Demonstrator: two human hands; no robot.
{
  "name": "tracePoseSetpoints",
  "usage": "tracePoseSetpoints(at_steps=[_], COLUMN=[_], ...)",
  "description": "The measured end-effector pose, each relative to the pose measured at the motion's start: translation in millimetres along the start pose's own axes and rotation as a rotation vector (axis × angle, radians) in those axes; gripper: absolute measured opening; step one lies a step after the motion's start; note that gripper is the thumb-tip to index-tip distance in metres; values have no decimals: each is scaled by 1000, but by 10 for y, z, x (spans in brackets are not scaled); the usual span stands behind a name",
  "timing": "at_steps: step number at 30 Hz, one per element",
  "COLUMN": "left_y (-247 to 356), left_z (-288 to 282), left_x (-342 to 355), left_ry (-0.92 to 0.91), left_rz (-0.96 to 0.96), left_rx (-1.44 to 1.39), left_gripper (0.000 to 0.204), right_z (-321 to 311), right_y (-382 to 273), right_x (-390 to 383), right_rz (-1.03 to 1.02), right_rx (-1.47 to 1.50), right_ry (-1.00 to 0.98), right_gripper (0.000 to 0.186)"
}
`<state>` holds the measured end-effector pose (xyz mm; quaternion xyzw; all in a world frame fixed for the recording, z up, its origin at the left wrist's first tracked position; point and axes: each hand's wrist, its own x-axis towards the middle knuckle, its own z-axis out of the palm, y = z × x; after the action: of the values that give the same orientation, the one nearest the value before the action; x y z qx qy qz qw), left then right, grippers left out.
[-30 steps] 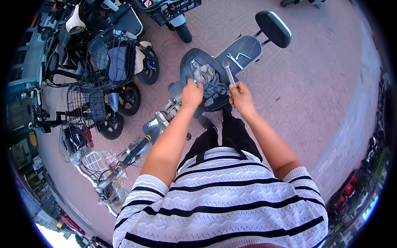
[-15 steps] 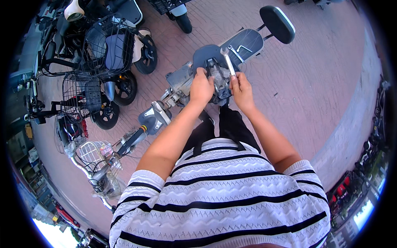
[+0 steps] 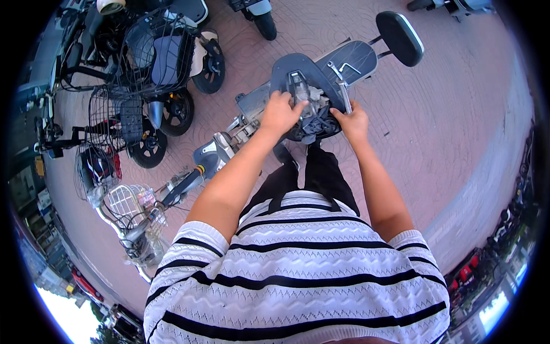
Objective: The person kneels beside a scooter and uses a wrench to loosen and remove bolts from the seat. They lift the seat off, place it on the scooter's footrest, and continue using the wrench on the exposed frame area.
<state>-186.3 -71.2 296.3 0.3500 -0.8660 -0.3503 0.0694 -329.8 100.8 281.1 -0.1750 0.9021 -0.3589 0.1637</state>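
In front of me stands a grey electric bike. Its saddle surrounds an opening holding a metal part and crumpled dark plastic or cloth. My left hand rests at the opening's left side, thumb and fingers apart, gripping nothing that I can see. At the right side of the saddle, my right hand is closed around a silver wrench, which points away from me. Beyond it, a bent hex key and another silver tool lie on the rear seat.
A padded backrest rises behind the rear seat. The bike's handlebar and white basket extend to the lower left. Parked scooters with wire baskets crowd the left, and a scooter wheel shows at the top. Pinkish paving lies on the right.
My right hand has moved right with the wrench, away from the opening to the saddle's right edge. My left thumb has spread farther from the fingers. The whole view has shifted slightly.
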Motion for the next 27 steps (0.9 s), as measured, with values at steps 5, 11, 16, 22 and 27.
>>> tracePoseSetpoints(at_steps=[5, 11, 16, 22, 27], left_y=[-41, 114, -48, -99, -270], left_z=[181, -34, 179, -133, -113], left_x=[-245, -246, -232, 190, 302], left_ry=[44, -366, -21, -2, -123], left_rz=[-77, -481, -474, -410, -552], left_rx=[-40, -121, -419, -214, -360], left_gripper=[38, 51, 41, 42, 48], right_z=[17, 49, 80, 141, 268], right_y=[-207, -646, -859, -1055, -891], right_x=[-14, 235, 370, 459, 262], right_rz=[-68, -349, -373, -345, -279], right_rx=[-18, -129, -147, 19, 347], right_ry=[-23, -38, -36, -31, -228], right_gripper=[42, 32, 33, 30, 17])
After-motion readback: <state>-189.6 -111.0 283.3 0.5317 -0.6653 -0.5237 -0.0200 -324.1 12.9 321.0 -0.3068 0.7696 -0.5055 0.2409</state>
